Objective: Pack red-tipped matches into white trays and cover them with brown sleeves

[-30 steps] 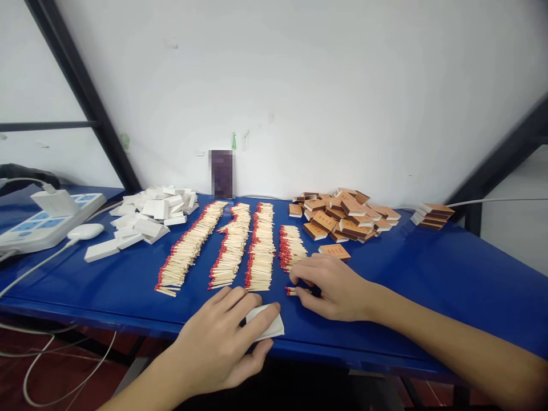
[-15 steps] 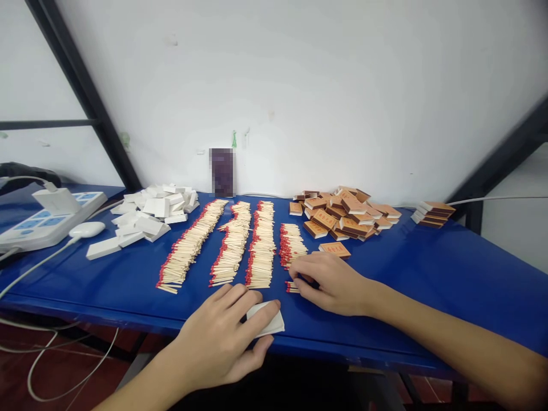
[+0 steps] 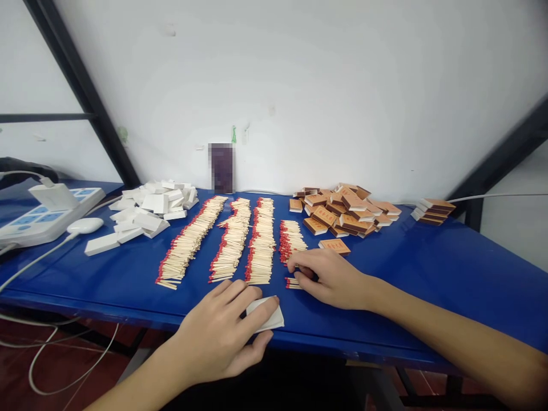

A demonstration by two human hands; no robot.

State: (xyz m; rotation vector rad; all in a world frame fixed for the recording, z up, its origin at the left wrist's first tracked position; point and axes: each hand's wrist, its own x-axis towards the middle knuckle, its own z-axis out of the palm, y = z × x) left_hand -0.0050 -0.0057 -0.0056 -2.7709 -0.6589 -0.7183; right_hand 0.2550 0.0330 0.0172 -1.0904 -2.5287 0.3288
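The two hands are apart at the blue table (image 3: 406,268). The left hand (image 3: 218,334) lies over a small white box (image 3: 274,317) by the front edge, but how tightly it grips is hard to tell. The right hand (image 3: 334,279) curls over a few matches (image 3: 291,283) near the short row (image 3: 291,237); its pinch is hidden.

The right hand (image 3: 333,278) partly hides nearby matches (image 3: 293,283), its grip hard to tell.
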